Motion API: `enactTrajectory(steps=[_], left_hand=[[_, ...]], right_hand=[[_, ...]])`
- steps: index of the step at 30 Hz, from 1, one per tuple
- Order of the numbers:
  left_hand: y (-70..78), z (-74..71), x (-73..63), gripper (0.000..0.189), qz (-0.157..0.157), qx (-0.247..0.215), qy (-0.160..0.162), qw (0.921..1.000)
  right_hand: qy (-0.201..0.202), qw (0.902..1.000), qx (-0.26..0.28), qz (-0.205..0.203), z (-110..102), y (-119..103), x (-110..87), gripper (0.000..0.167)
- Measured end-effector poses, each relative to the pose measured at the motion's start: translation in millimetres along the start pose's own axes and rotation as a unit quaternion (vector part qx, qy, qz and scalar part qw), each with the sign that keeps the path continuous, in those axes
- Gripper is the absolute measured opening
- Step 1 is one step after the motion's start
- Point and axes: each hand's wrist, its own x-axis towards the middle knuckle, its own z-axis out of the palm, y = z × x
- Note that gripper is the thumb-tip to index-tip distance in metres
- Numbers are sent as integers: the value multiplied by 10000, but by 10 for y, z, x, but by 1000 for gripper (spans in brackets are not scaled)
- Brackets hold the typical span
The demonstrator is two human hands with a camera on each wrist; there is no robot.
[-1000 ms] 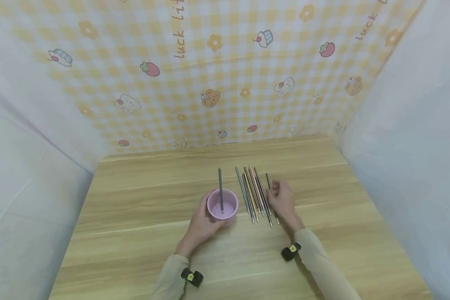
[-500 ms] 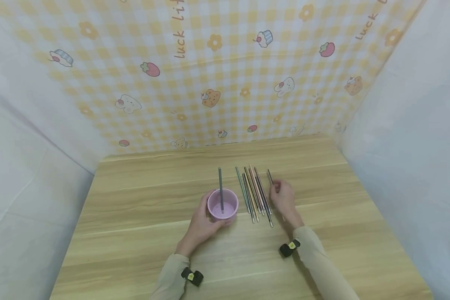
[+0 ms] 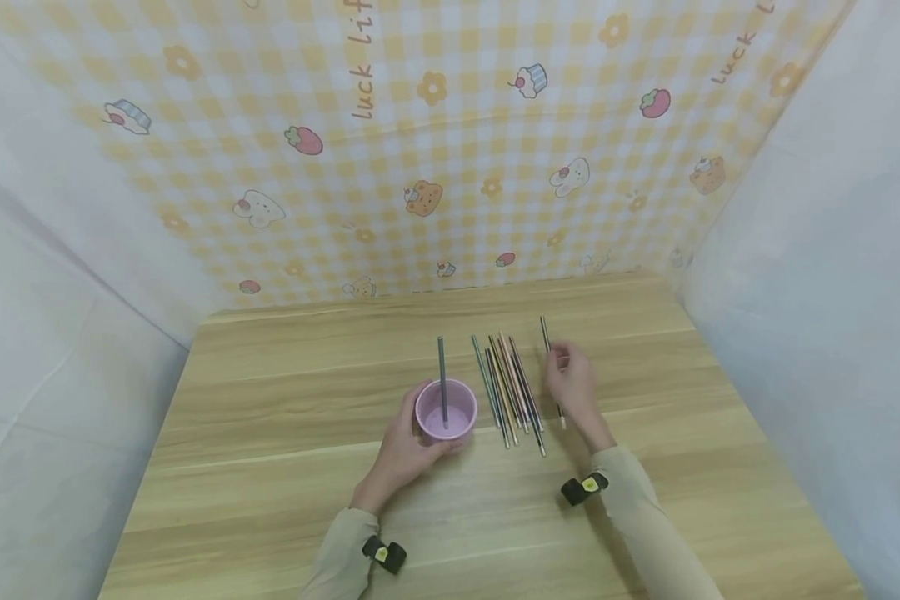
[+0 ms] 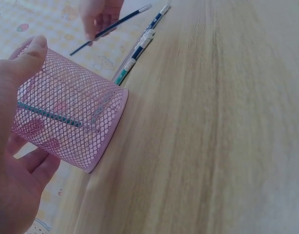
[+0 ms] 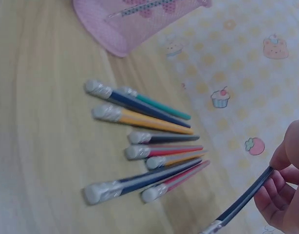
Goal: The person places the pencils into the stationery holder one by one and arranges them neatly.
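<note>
My left hand (image 3: pixel 403 454) grips a pink mesh pencil cup (image 4: pixel 66 92) from its left side, thumb toward the front. Inside the cup one dark green pencil (image 3: pixel 442 362) leans, its top sticking out above the rim. With thumb and fingers my right hand (image 3: pixel 572 387) pinches a dark pencil (image 5: pixel 244 197) near its middle, to the right of the pile. Its white eraser end points back toward me. Between both hands lie several pencils with white erasers, among them a yellow pencil (image 5: pixel 149 121), a navy pencil (image 5: pixel 149 176) and a green pencil (image 5: pixel 164 107).
Everything stands on a wood-grain table (image 3: pixel 270 467). A yellow checked cloth (image 3: pixel 450 167) with cartoon prints hangs behind its far edge. Pale sheets hang at the left (image 3: pixel 67 292) and right (image 3: pixel 810 292). Each wrist wears a black camera on a strap.
My right hand has drawn the dark pencil away from the pile, a little forward and to the right, and its grip sits nearer the middle. The left hand and cup have stayed put.
</note>
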Motion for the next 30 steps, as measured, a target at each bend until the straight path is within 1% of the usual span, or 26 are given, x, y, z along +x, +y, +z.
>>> enactTrajectory(steps=[11, 15, 19, 22, 26, 30], left_hand=[[22, -6, 1, 104, -191, 54, -4, 9998], [31, -22, -14, 104, -199, 54, -47, 9998], [32, -57, -50, 103, -191, 62, 44, 9998], [20, -69, -63, 103, -163, 100, 96, 9998], [10, -45, -44, 102, -114, 83, 0, 9999], [11, -12, -18, 102, -77, 28, -67, 9999]], right_hand=[[57, 9994, 340, -75, -92, -262, 66, 29], [96, 9988, 482, -42, -100, -348, 66, 28], [27, 9982, 596, -16, -82, -457, 66, 29], [36, 9977, 661, -116, -84, -521, 67, 29], [192, 9958, 804, -388, -133, -597, 70, 26], [211, 9919, 1054, -676, -191, -728, 72, 23]])
